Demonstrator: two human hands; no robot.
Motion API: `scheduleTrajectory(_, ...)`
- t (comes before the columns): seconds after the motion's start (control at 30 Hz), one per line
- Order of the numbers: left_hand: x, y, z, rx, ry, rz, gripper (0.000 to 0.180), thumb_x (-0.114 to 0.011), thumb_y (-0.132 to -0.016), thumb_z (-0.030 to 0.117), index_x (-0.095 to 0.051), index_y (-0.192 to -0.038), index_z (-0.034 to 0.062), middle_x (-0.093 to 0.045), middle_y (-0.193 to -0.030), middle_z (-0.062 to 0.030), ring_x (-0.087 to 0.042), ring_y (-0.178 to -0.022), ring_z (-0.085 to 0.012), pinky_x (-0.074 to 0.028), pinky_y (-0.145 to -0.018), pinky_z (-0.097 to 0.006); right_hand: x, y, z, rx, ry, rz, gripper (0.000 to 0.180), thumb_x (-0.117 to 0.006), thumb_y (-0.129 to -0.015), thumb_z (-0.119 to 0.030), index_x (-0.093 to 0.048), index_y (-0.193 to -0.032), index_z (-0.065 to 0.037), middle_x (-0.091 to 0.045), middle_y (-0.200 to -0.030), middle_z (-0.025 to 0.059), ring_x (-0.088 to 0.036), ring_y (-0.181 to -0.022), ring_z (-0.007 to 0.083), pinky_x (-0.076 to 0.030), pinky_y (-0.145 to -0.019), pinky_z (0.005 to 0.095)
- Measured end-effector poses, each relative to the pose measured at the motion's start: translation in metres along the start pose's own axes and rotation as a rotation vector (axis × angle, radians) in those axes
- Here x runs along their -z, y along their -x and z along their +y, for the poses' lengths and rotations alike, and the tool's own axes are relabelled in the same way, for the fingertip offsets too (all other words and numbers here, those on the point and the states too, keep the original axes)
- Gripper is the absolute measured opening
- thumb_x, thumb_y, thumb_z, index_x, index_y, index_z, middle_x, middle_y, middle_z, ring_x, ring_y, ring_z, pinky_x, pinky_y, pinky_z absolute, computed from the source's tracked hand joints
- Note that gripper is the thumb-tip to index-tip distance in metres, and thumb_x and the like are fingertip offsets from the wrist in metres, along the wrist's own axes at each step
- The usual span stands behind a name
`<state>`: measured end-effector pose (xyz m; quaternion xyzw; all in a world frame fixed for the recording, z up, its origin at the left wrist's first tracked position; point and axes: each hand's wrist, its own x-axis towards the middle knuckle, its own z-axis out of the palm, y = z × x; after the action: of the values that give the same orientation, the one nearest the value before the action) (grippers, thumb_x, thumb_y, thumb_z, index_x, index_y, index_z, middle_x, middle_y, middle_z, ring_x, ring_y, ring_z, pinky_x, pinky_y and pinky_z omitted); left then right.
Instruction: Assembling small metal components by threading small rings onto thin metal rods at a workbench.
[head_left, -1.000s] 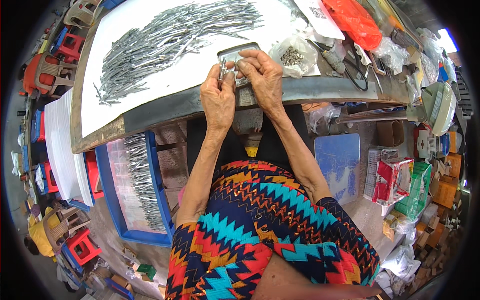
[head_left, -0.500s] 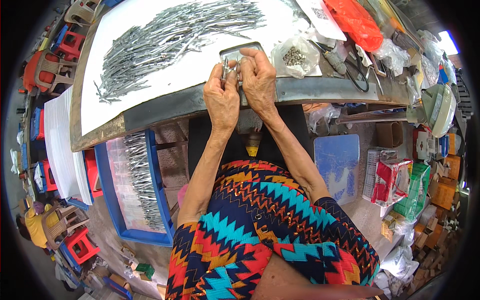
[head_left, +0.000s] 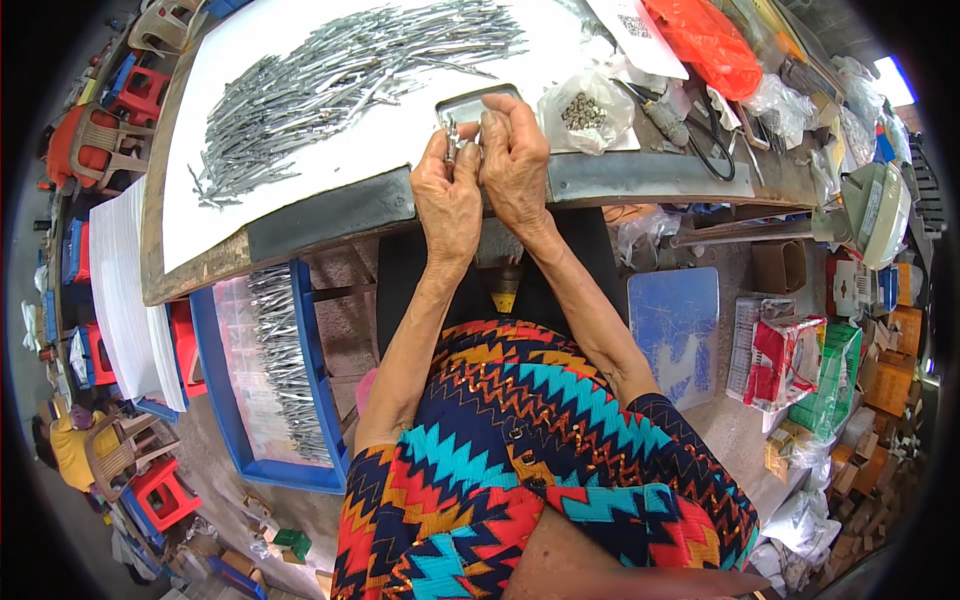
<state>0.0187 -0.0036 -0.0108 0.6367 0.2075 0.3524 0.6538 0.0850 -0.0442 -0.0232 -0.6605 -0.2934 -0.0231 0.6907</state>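
Note:
My left hand [head_left: 447, 205] is closed, pinching a small shiny metal part [head_left: 452, 142] between thumb and fingers at the table's front edge. Close beside it, my right hand [head_left: 517, 170] has its thumb and fingers bent together. Whatever the right fingers grip is hidden. Just beyond the fingertips lies a small shallow metal tray [head_left: 474, 106], partly covered by my hands. A large heap of slender grey metal rods [head_left: 330, 90] spreads over the white sheet on the table to the left. Right of my hands, a clear plastic bag [head_left: 612, 125] holds many small metal pieces [head_left: 582, 112].
A dark-handled tool with a cable [head_left: 670, 125] and a red plastic bag [head_left: 705, 50] occupy the table's right side. Below the table at left stands a blue-rimmed tray [head_left: 335, 430] with more rods. A blue board [head_left: 675, 335] is at lower right.
My two hands have shifted very slightly against each other, and the metal part in the left fingers has turned a little. The heap and the plastic bag look unchanged.

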Motion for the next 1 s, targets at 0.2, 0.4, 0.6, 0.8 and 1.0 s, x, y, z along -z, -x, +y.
scheduleTrajectory(0.2, 0.007, -0.003, -0.002, 0.019, 0.092, -0.043, 0.015, -0.052, -0.086, 0.006, -0.058, -0.098, 0.0003, -0.051, -0.065, 0.0032, -0.044, -0.056, -0.0011, -0.034, -0.048, -0.015, 0.008, 0.007, 0.003, 0.097, 0.146, -0.088, 0.019, -0.043, -0.086, 0.0, -0.045, -0.104, 0.003, -0.063, -0.078, 0.0106, -0.055, -0.057, 0.0092, -0.044, -0.046, 0.0225)
scheduleTrajectory(0.4, 0.011, -0.007, -0.002, -0.03, 0.069, -0.083, 0.015, -0.049, -0.085, 0.003, -0.057, -0.096, -0.0024, -0.047, -0.062, 0.0034, -0.04, -0.055, -0.0026, -0.032, -0.046, -0.018, 0.012, 0.004, 0.0, 0.231, 0.166, -0.12, 0.024, -0.046, -0.082, 0.004, -0.045, -0.107, 0.003, -0.062, -0.079, 0.013, -0.06, -0.062, 0.0161, -0.048, -0.052, 0.0269)
scheduleTrajectory(0.6, 0.025, -0.014, 0.012, 0.086, 0.171, -0.239, 0.015, -0.051, -0.085, 0.008, -0.058, -0.095, -0.0004, -0.047, -0.059, 0.0026, -0.039, -0.052, -0.0023, -0.028, -0.044, -0.017, 0.031, -0.005, -0.014, 0.302, 0.235, -0.253, 0.026, -0.048, -0.077, 0.005, -0.045, -0.104, 0.003, -0.057, -0.068, 0.0152, -0.06, -0.059, 0.0265, -0.046, -0.052, 0.0337)
scheduleTrajectory(0.8, 0.037, -0.018, 0.013, 0.176, 0.261, -0.376, 0.015, -0.054, -0.083, 0.01, -0.059, -0.095, 0.0018, -0.047, -0.058, 0.0022, -0.039, -0.05, -0.0025, -0.024, -0.043, -0.015, 0.04, -0.009, -0.016, 0.355, 0.198, -0.307, 0.027, -0.053, -0.078, 0.003, -0.048, -0.104, 0.0, -0.058, -0.064, 0.0105, -0.059, -0.057, 0.0192, -0.045, -0.05, 0.0293)
scheduleTrajectory(1.0, 0.04, -0.021, 0.019, 0.219, 0.34, -0.446, 0.017, -0.055, -0.082, 0.01, -0.059, -0.095, -0.0002, -0.047, -0.058, 0.0028, -0.04, -0.05, -0.0026, -0.024, -0.042, -0.015, 0.048, -0.012, -0.028, 0.112, -0.021, -0.401, 0.03, -0.058, -0.08, -0.005, -0.051, -0.108, -0.003, -0.061, -0.066, 0.0055, -0.059, -0.058, 0.0095, -0.047, -0.053, 0.0215)
